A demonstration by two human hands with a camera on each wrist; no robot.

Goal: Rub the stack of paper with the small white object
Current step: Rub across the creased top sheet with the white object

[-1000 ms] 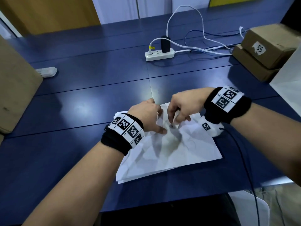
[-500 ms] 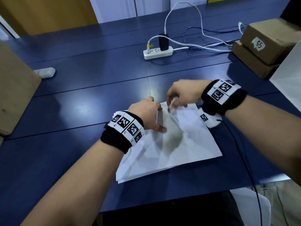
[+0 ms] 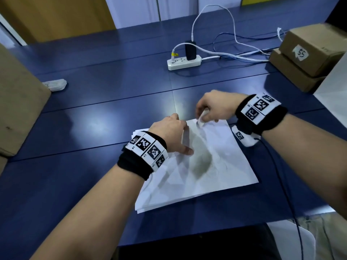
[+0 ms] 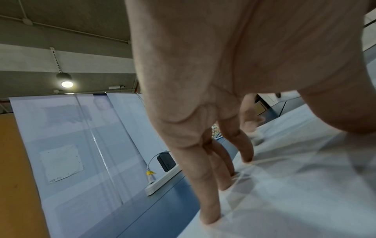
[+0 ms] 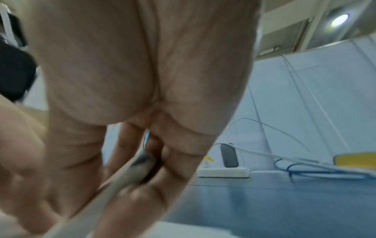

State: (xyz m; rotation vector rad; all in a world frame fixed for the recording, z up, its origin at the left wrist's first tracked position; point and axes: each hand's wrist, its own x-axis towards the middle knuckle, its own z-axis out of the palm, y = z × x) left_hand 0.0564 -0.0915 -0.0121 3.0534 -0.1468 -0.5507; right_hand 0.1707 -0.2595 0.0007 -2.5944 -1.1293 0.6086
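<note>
Beyond the stack of paper (image 3: 202, 166), open tabletop (image 3: 112, 102) extends to the power strip (image 3: 185, 62). Cardboard boxes (image 3: 308, 59) obstruct right of it; cables (image 3: 244, 55) lie between.
</note>
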